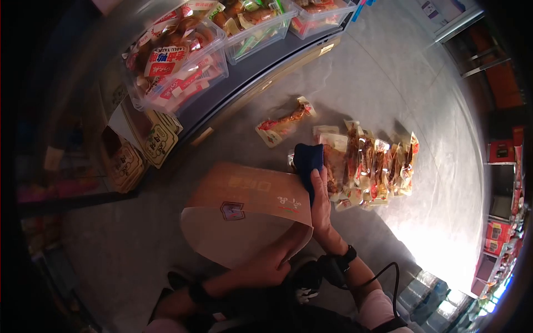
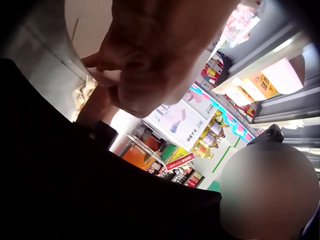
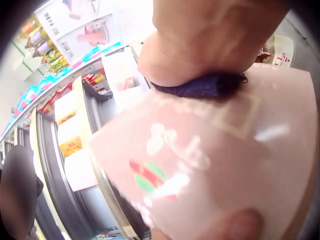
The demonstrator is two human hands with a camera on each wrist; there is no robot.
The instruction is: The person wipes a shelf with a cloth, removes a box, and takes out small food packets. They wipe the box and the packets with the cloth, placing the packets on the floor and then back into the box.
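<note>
A tan, see-through plastic box (image 1: 250,191) with printed lettering and a small badge tilts in front of the person. The left hand (image 1: 272,267) grips its near rim, fingers curled. In the left wrist view that hand (image 2: 145,75) fills the upper middle. The right hand (image 1: 321,205) holds a folded dark blue cloth (image 1: 308,164) against the box's right end. From the right wrist, the cloth (image 3: 205,86) shows under the right hand (image 3: 210,45), against the printed wall of the box (image 3: 200,135). The right fingertips are mostly hidden there.
Several vacuum-packed meat snacks (image 1: 380,164) lie on the grey floor (image 1: 383,72), with one separate packet (image 1: 285,122) nearer the shelf. Clear bins (image 1: 180,72) of packets line the shelf edge (image 1: 266,80) at upper left. Bottled water packs (image 1: 438,302) stand at lower right.
</note>
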